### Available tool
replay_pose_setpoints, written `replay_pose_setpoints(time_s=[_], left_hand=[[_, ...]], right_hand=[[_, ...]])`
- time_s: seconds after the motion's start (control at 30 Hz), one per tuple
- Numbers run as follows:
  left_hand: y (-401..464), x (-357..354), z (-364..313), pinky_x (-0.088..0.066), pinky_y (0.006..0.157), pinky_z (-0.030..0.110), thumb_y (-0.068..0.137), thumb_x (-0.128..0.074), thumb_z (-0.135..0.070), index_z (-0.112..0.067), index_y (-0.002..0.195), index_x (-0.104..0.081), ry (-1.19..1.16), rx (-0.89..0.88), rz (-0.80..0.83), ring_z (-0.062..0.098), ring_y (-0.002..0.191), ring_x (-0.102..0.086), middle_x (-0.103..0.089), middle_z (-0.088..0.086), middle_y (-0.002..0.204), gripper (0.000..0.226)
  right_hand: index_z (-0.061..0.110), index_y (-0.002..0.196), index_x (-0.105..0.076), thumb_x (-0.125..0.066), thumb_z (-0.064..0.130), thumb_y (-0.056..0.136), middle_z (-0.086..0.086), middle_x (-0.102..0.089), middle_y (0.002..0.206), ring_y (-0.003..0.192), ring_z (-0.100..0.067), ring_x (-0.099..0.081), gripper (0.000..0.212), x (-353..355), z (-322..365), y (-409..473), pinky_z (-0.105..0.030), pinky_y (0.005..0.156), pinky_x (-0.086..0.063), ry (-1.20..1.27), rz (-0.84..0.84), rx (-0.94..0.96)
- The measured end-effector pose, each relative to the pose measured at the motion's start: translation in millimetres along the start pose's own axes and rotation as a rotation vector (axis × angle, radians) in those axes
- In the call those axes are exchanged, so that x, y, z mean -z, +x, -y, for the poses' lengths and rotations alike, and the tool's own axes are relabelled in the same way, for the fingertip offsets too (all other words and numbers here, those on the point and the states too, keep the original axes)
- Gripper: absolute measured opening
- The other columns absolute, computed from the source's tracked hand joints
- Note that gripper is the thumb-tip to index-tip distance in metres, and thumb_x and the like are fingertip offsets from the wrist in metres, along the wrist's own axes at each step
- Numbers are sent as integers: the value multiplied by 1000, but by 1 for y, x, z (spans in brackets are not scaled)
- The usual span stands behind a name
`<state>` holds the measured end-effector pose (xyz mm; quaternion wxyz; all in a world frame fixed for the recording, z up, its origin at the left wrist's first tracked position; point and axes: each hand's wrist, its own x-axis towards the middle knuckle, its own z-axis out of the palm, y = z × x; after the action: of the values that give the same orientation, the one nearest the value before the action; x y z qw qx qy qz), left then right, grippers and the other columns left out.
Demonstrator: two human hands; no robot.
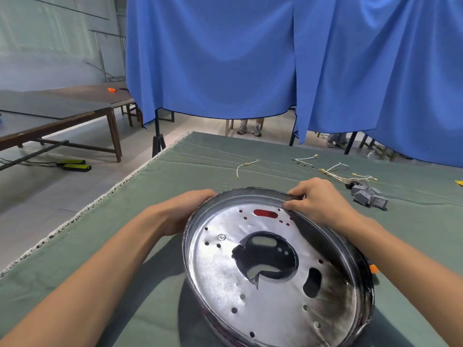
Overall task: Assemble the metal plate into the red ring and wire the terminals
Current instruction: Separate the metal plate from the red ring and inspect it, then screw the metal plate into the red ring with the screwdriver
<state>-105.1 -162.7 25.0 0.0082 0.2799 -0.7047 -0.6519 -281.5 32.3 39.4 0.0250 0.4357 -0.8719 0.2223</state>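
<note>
A green-covered table is standing before blue curtains. The left hand and right hand are gripping the metal plate's far rim, seating it into the red ring beneath. Next likely: fetching the wires lying beyond.

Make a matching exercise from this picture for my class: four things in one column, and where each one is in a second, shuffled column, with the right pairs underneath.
Things
1. metal plate
2. wires
3. grey blocks
4. small screws

Places
A. in a heap right of the right hand
B. strewn across the far part of the green cloth
C. held at its far rim by both hands, the left hand at the left edge
D. on the cloth just beyond the plate's far rim

Pairs: 1-C, 2-B, 3-A, 4-D
</note>
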Motion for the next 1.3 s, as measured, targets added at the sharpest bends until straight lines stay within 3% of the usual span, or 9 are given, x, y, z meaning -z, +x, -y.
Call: replay_pose_setpoints(time_s=[0.13, 0.27, 0.4, 0.57, 0.73, 0.9, 1.0, 1.17, 1.3], left_hand=[[-5, 9, 3, -40, 56, 28, 89, -52, -41, -13, 81, -64, 42, 68, -68, 18, 56, -49, -58, 5, 67, 32], [-17, 13, 1, -44, 47, 22, 81, -61, -56, -20, 77, -73, 270, -63, -76, 7, 51, -58, -64, -7, 61, 38], [-27, 7, -4, -40, 39, 16, 79, -74, -30, -20, 83, -69, 490, -142, -133, 12, 54, -55, -62, 2, 74, 12], [-34, -1, -1, -40, 38, 18, 79, -69, -10, -12, 89, -69, 561, -149, -188, 20, 49, -56, -63, 14, 74, 10], [-36, -2, -1, -37, 36, 17, 79, -69, -9, -12, 85, -69, 573, -166, -221, 18, 45, -54, -62, 13, 72, 7], [-35, -1, 1, -47, 45, 25, 78, -69, -8, -11, 84, -70, 550, -158, -240, 23, 51, -61, -69, 23, 79, 7], [-34, -3, -2, -43, 46, 21, 82, -67, -21, -10, 93, -68, 621, -134, -284, 17, 52, -56, -63, 13, 74, 15], [-40, -27, -17, -42, 95, 38, 87, -59, -37, -20, 128, -53, 1016, -362, -569, 25, 117, -44, -52, 7, 123, 45], [-49, -70, -33, -43, 93, 36, 88, -59, -33, -27, 115, -64, 1019, -630, -326, 19, 111, -49, -56, -2, 111, 28]], right_hand=[[14, 80, -76, -73, 27, 81, -1, -67, 74, 70, -21, -59, 13, -3, 1, 1, -30, 63, -46, -31, 12, -11], [15, 85, -76, -71, 30, 82, -1, -69, 78, 74, -21, -60, 16, -3, 3, 0, -32, 68, -50, -76, 12, -16], [18, 84, -74, -69, 32, 84, 2, -66, 76, 71, -18, -56, 15, -3, 6, 0, -27, 60, -40, -109, -1, -29], [19, 74, -68, -66, 36, 84, 2, -66, 73, 74, -21, -57, 20, -2, 8, -4, -25, 56, -37, -160, 7, -74], [29, 110, -65, -60, 50, 84, 11, -62, 96, 89, -11, -53, 33, 6, 14, -13, -30, 72, -42, -128, -145, -10], [28, 97, -66, -61, 40, 86, 10, -60, 92, 82, -11, -54, 17, 27, 22, -21, -32, 75, -45, 9, -244, 70], [31, 86, -63, -61, 39, 87, 13, -60, 84, 77, -8, -54, 9, 36, 17, -28, -31, 73, -44, 34, -247, 56], [31, 72, -61, -63, 33, 86, 18, -60, 72, 71, -4, -55, 14, 42, -15, -55, -29, 67, -40, 150, -328, -93], [28, 76, -62, -62, 27, 84, 9, -66, 81, 79, -17, -60, 9, 28, -45, -76, -36, 76, -49, 109, -298, -272]])
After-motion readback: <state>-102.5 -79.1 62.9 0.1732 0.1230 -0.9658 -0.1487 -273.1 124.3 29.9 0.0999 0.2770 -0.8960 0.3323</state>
